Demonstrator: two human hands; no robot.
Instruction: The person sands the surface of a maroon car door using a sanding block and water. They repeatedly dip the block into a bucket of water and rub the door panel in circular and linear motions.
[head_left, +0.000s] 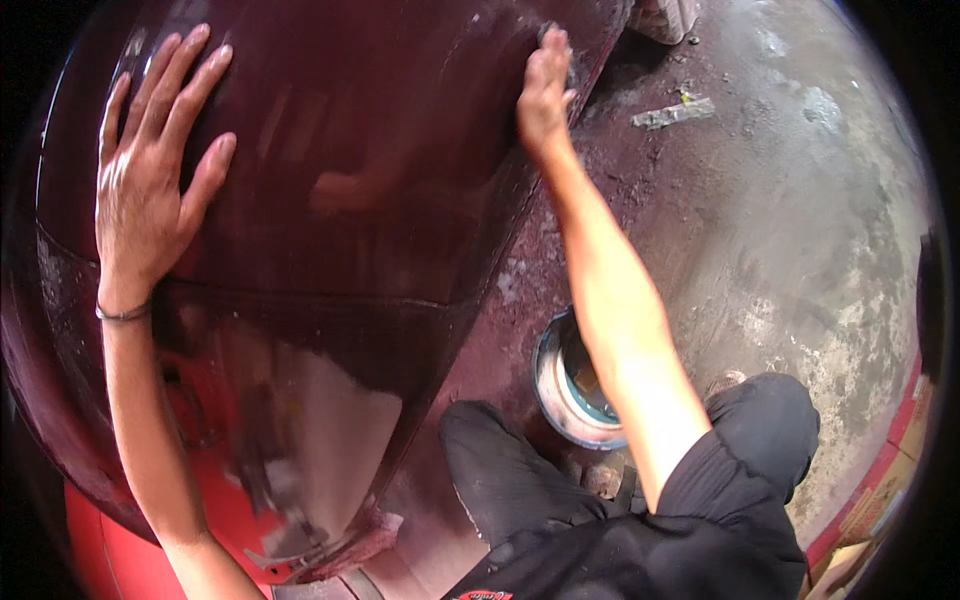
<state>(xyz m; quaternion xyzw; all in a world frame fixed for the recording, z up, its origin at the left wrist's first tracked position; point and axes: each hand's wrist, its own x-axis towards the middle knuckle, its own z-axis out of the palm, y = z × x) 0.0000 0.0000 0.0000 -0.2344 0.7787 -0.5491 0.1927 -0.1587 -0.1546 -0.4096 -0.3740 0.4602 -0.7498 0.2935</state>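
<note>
A glossy dark maroon car body panel (400, 140) curves across the upper left, with a seam running across it. My left hand (150, 180) lies flat on the panel with its fingers spread. A thin dark band (125, 314) circles that wrist. At the panel's lower edge, my right hand (545, 95) is pressed to the surface with its fingers together. Small dark grey bits of something show at its fingertips and side; its kind is too hidden to tell.
A white and blue bucket (548, 385) stands between the panel and my right knee, partly behind my right forearm. A grey strip of debris (673, 113) lies on the stained concrete floor (790, 200). Boxes (880, 490) line the right rim. Something bright red (120, 550) is at lower left.
</note>
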